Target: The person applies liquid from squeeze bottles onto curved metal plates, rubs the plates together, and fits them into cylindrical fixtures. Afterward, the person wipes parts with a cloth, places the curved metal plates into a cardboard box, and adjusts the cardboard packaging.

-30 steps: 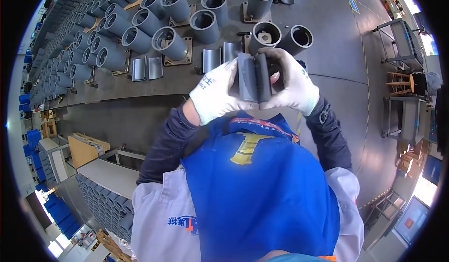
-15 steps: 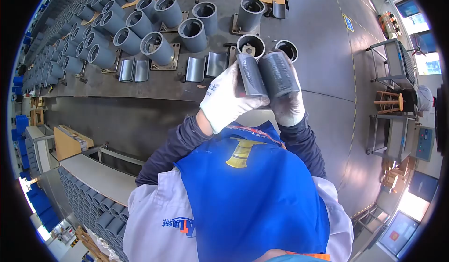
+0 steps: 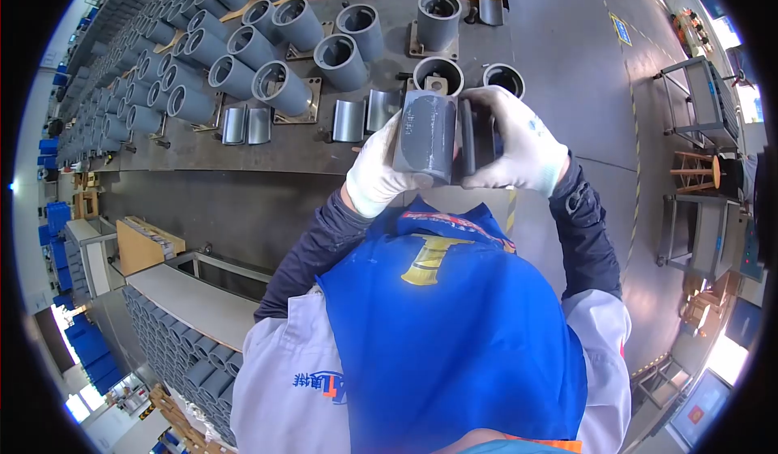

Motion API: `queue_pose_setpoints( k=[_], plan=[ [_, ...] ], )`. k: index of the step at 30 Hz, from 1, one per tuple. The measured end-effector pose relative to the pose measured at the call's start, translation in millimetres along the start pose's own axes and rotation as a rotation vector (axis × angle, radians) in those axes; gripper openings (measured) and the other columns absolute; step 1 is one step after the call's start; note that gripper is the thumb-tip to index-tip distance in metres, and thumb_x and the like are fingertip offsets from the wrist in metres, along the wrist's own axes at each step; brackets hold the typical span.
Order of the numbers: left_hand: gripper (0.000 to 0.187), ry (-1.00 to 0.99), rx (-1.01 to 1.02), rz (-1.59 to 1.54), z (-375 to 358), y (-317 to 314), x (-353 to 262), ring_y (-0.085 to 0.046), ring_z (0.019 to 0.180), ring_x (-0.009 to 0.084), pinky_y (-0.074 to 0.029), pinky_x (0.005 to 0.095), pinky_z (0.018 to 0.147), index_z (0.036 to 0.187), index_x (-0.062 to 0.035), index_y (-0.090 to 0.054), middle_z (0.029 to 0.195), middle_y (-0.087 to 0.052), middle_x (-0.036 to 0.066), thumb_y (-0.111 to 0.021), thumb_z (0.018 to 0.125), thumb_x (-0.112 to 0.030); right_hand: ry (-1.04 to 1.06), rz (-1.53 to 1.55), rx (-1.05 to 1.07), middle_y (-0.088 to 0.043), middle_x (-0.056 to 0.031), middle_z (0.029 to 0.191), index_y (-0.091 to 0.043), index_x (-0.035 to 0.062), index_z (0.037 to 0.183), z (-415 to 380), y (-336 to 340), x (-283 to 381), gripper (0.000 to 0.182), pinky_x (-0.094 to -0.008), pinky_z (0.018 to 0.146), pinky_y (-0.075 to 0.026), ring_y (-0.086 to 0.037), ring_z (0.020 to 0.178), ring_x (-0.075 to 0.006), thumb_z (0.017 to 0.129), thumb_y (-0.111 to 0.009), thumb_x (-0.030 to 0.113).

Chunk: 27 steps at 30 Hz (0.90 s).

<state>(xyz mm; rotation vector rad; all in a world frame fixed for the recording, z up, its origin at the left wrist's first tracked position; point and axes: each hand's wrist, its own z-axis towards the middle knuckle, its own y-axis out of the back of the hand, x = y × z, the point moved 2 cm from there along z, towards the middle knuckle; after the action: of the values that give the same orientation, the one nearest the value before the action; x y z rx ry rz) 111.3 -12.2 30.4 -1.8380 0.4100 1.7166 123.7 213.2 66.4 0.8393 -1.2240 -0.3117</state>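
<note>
Half-shells (image 3: 428, 136) now turned upright, pinched between gloved fingers (image 3: 496, 102) of both hands.

A large yellow "T" stands on the blue apron (image 3: 454, 324); the blue print on the white sleeve (image 3: 320, 385) is too small to read.

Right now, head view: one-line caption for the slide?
Gloved left hand and right hand hold two grey half-shells together above a bench of tubes.

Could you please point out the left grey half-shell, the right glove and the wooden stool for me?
Left half-shell (image 3: 427, 136), head view, on its curved outer face.
Right glove (image 3: 523, 142), head view, on the back of the hand.
Stool (image 3: 695, 170), head view, on its legs.
</note>
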Motion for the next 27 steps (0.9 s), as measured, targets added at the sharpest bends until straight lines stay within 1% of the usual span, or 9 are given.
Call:
queue_pose_setpoints(
  k=[2,3,6,8,14,16,22,25,27],
  plan=[
    [0.095,0.012,0.012,-0.089,1,1,-6,-0.058,0.112,0.0181,-0.046,0.0311,0.098,0.14,-0.0007,-0.043,0.121,-0.061,0.009,-0.092,0.063,-0.028,-0.17,0.434,-0.015,-0.055,-0.0159,0.124,-0.043,-0.0012,0.135,-1,0,2,0.106,-0.0375,0.101,-0.043,-0.055,0.115,-0.0262,0.049,-0.092,0.035],
    [0.096,0.008,0.034,0.293,5,4,-9,-0.058,0.114,0.0208,-0.046,0.0318,0.1,0.141,-0.0001,-0.041,0.123,-0.06,0.011,-0.091,0.063,-0.026,-0.167,0.436,-0.008,-0.055,-0.0159,0.124,-0.043,-0.0012,0.135,2,-2,5,0.106,-0.0375,0.101,-0.043,-0.055,0.115,-0.0262,0.049,-0.092,0.035],
    [0.097,-0.31,0.105,0.536,16,5,16,-0.057,0.116,0.0216,-0.045,0.0317,0.101,0.142,-0.0001,-0.04,0.127,-0.058,0.012,-0.091,0.062,-0.025,0.272,-0.034,-0.161,-0.055,-0.018,0.123,-0.044,-0.0007,0.135,13,-6,26,0.106,-0.0401,0.101,-0.043,-0.055,0.115,-0.0313,0.047,-0.092,0.034],
    [0.097,-0.21,0.135,0.473,17,5,19,-0.056,0.119,0.0217,-0.045,0.0326,0.102,0.142,-0.0004,-0.04,0.132,-0.055,0.011,-0.091,0.063,-0.024,0.221,-0.014,-0.122,-0.054,-0.0188,0.123,-0.044,-0.0006,0.135,21,1,27,0.106,-0.0405,0.102,-0.043,-0.055,0.115,-0.0327,0.047,-0.092,0.033],
    [0.105,-0.034,-0.043,-0.296,6,16,16,-0.049,0.129,0.0224,-0.042,0.0352,0.107,0.148,-0.0004,-0.031,0.142,-0.047,0.011,-0.091,0.066,-0.028,-0.255,0.499,0.021,-0.053,-0.0141,0.127,-0.041,0.0,0.138,17,-9,-16,0.108,-0.0367,0.104,-0.042,-0.054,0.118,-0.0243,0.048,-0.093,0.029],
    [0.106,-0.128,-0.036,-0.515,13,26,16,-0.039,0.14,0.0314,-0.041,0.0404,0.111,0.151,0.0026,-0.023,0.154,-0.034,0.019,-0.086,0.073,-0.031,-0.288,0.844,-0.096,-0.051,-0.0156,0.134,-0.04,0.0012,0.141,6,-25,-42,0.107,-0.0366,0.105,-0.041,-0.052,0.123,-0.0269,0.056,-0.092,0.039],
    [0.096,0.001,-0.013,-0.854,18,64,32,-0.053,0.128,0.0305,-0.049,0.0403,0.104,0.146,0.0038,-0.032,0.146,-0.044,0.019,-0.087,0.071,-0.022,-0.204,2.029,-0.361,-0.046,-0.0183,0.144,-0.029,0.0002,0.15,-8,-33,-77,0.08,-0.0394,0.101,-0.047,-0.052,0.126,-0.0276,0.094,-0.061,0.047],
    [0.095,0.04,-0.028,-0.862,19,77,38,-0.055,0.126,0.0287,-0.05,0.04,0.103,0.145,0.0034,-0.034,0.143,-0.049,0.018,-0.088,0.071,-0.022,-0.011,2.055,-0.169,-0.05,-0.0171,0.137,-0.029,-0.0005,0.151,1,-28,-97,0.081,-0.0346,0.094,-0.05,-0.056,0.12,-0.0246,0.093,-0.063,0.046],
    [0.094,0.066,-0.02,-0.851,20,92,45,-0.056,0.123,0.0272,-0.051,0.0389,0.101,0.144,0.0032,-0.035,0.14,-0.051,0.016,-0.088,0.07,-0.021,-0.182,1.774,-0.36,-0.053,-0.0155,0.132,-0.028,0.0001,0.151,8,-22,-88,0.08,-0.0326,0.094,-0.05,-0.057,0.115,-0.0218,0.094,-0.064,0.042]
  ],
)
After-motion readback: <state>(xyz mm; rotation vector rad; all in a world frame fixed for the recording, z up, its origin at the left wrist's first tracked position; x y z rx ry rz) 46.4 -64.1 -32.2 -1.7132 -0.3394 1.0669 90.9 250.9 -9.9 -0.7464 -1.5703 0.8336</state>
